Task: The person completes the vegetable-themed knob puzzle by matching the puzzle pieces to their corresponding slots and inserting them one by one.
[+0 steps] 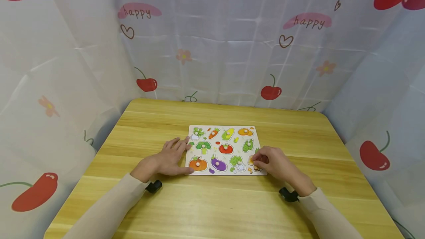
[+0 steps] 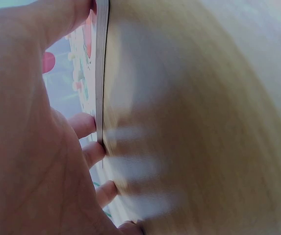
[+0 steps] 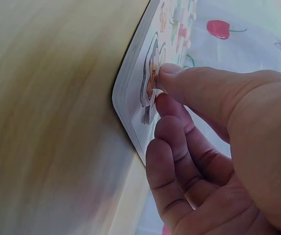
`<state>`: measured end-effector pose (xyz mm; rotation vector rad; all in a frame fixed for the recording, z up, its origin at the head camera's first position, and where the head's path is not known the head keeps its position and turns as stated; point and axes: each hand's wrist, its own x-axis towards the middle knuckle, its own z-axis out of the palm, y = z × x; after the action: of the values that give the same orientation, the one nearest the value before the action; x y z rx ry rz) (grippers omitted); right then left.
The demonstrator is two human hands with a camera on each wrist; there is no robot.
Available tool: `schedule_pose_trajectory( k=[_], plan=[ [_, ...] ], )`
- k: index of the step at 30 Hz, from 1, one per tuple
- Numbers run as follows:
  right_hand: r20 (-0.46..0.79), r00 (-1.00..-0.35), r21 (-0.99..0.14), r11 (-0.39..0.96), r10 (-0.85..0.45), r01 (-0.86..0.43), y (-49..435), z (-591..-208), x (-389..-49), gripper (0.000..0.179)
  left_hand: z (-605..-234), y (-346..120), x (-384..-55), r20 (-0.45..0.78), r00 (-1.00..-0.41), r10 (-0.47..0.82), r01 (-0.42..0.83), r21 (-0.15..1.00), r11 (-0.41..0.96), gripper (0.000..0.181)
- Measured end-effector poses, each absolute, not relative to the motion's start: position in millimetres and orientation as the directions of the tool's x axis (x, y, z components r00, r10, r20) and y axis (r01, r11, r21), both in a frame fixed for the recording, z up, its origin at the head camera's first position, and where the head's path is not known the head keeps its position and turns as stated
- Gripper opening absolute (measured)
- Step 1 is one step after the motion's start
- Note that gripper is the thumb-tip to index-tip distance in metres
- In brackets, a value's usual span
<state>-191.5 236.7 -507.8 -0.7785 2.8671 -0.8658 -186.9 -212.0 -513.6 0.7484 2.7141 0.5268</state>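
A white wooden peg puzzle board (image 1: 239,153) with vegetable pictures lies on the table. Along its left edge rests my left hand (image 1: 172,158), fingers spread, the thumb at the near left corner. In the left wrist view the fingertips (image 2: 84,125) touch the board's edge. My right hand (image 1: 273,161) is at the near right corner, where thumb and index finger pinch a small orange-brown puzzle piece (image 3: 152,73). That piece sits at its outlined slot, partly hidden by the fingers; whether it is fully seated I cannot tell. Beside it is a cabbage piece (image 1: 237,161).
Other knobbed pieces sit in the board, among them a pumpkin (image 1: 197,164), an eggplant (image 1: 218,164) and a tomato (image 1: 226,149). The wooden table (image 1: 212,205) extends around the board. Cherry-printed curtains (image 1: 225,65) hang behind and at both sides.
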Motion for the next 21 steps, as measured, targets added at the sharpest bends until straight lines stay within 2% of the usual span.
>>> schedule_pose_trajectory(
  k=[21],
  plan=[
    [0.112,-0.865,-0.533,0.705,-0.489,-0.468,237.5,-509.7,-191.3,0.008,-515.0,-211.1,-187.3,-0.172,-0.83,0.53,0.429,0.411,0.804,0.105]
  ],
)
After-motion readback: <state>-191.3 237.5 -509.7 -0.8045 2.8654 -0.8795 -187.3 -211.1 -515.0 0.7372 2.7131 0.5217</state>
